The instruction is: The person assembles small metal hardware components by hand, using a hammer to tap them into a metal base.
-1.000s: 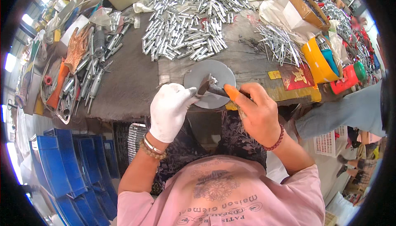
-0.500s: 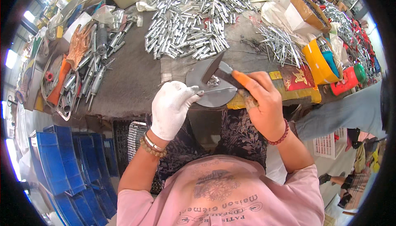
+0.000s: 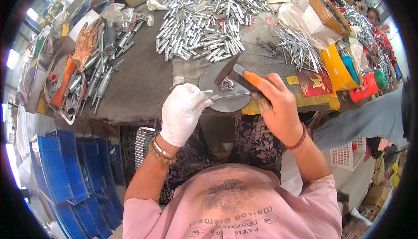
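My left hand (image 3: 184,110), in a white glove, pinches one end of a thin metal rod (image 3: 233,95) between thumb and fingers. The rod lies level across the near part of a round grey metal plate (image 3: 207,82) at the table's front edge. My right hand (image 3: 278,106) is bare apart from an orange cover on one finger and is closed round a hammer. The dark head of the hammer (image 3: 225,71) is over the plate, beside a small silvery part (image 3: 226,84). The rod's right end comes close to my right fingers; whether they touch it is hidden.
A heap of silver metal tubes (image 3: 200,34) covers the table behind the plate. Thin rods (image 3: 298,47), a red packet (image 3: 314,83) and a yellow container (image 3: 339,67) are at right. Tools and an orange glove (image 3: 85,43) lie left; blue bins (image 3: 54,165) stand below.
The table scene has shifted slightly to the right in view. Both hands keep their hold on the rod and the hammer, with hardly any movement.
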The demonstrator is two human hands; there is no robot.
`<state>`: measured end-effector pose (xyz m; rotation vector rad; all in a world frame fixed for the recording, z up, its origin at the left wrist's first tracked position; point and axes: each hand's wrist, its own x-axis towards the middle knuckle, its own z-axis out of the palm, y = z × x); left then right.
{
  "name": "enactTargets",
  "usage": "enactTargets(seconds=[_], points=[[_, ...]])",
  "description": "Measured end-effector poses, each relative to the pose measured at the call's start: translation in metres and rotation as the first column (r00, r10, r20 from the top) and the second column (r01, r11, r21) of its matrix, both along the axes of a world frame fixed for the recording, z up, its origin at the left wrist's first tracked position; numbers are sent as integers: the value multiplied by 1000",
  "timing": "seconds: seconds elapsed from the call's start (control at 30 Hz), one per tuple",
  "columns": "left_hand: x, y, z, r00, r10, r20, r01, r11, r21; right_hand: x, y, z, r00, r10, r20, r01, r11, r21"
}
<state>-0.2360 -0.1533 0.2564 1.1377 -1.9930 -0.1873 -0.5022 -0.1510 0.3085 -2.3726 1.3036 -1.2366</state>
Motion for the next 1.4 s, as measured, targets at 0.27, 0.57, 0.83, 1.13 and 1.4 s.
enactTargets(seconds=[0.27, 0.57, 0.83, 1.13, 1.4], points=[[-4, 6, 6, 996, 12, -85, -5, 996, 90, 7, 17, 0, 924, 30, -380, -39, 999, -14], [-17, 54, -7, 901, 236, -363, -103, 931, 349, 14, 42, -22, 978, 92, 185, -201, 641, 741], [-43, 67, -6, 598, 488, -636, 235, 652, 721, 31, 64, -28, 934, -47, 354, -296, 452, 842], [-22, 84, -47, 570, 447, -690, -26, 849, 528, 61, 80, -39, 935, 153, 319, -352, 478, 805], [107, 183, -120, 347, 923, -165, -540, 341, 770, 59, 76, -75, 905, 269, 329, -408, 334, 850]])
